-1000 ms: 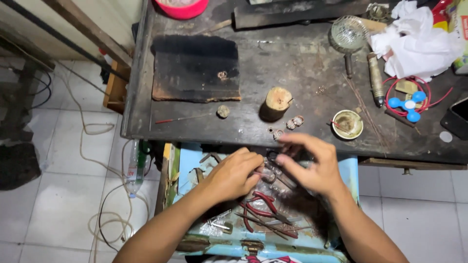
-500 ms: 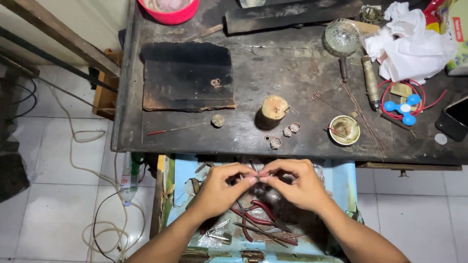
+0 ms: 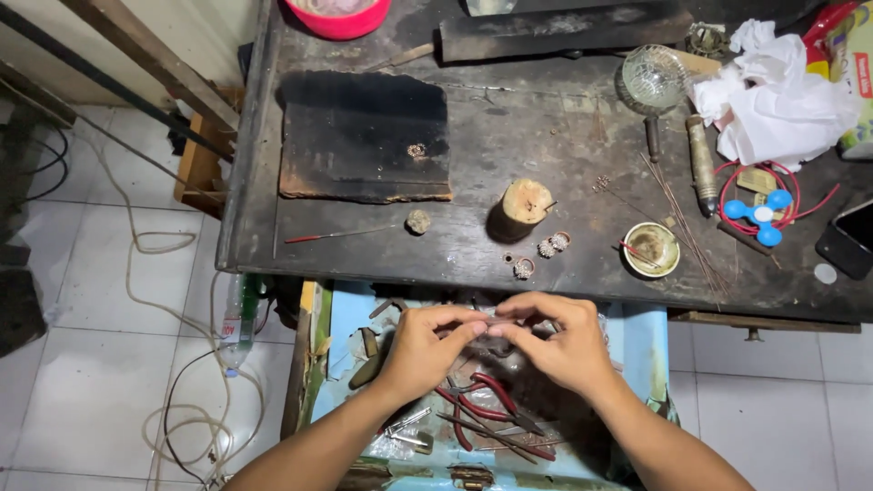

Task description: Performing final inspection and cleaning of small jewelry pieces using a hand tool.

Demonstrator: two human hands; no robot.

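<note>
Work in hand: both hands meet over the open drawer point(image 3: 627, 345), fingertips together on a small piece point(image 3: 491, 320); it is too small to tell what it is.
Left hand: the left hand point(image 3: 423, 350) is curled, thumb and forefinger pinching one end of the small piece.
Right hand: the right hand point(image 3: 559, 341) is curled the same way, fingertips pressed on the other end, touching the left fingertips.
Where the piece is: in the air just above the drawer, in front of the desk point(image 3: 346, 241) edge, not resting on anything.
Done, as far as seen: three small rings point(image 3: 542, 252) lie on the desk near the wooden stub point(image 3: 526, 202); whether they are finished I cannot tell. Another tiny piece point(image 3: 417, 150) sits on the dark block point(image 3: 364, 136).
Left, by my judgement: the held piece is being worked by hand, so this looks like mid-work; red-handled pliers point(image 3: 486, 409) lie unused in the drawer below the hands.
Packages: a green and yellow packet point(image 3: 855, 73) at the far right edge of the desk, partly behind crumpled white paper point(image 3: 773, 100); a red one behind it, mostly cut off.
Labels: a clear bottle point(image 3: 238, 323) with a pale label hangs left of the drawer.
Other: a small brass bowl point(image 3: 651, 250), a pink bowl point(image 3: 341, 14) at the top, a blue spinner point(image 3: 757, 214).
</note>
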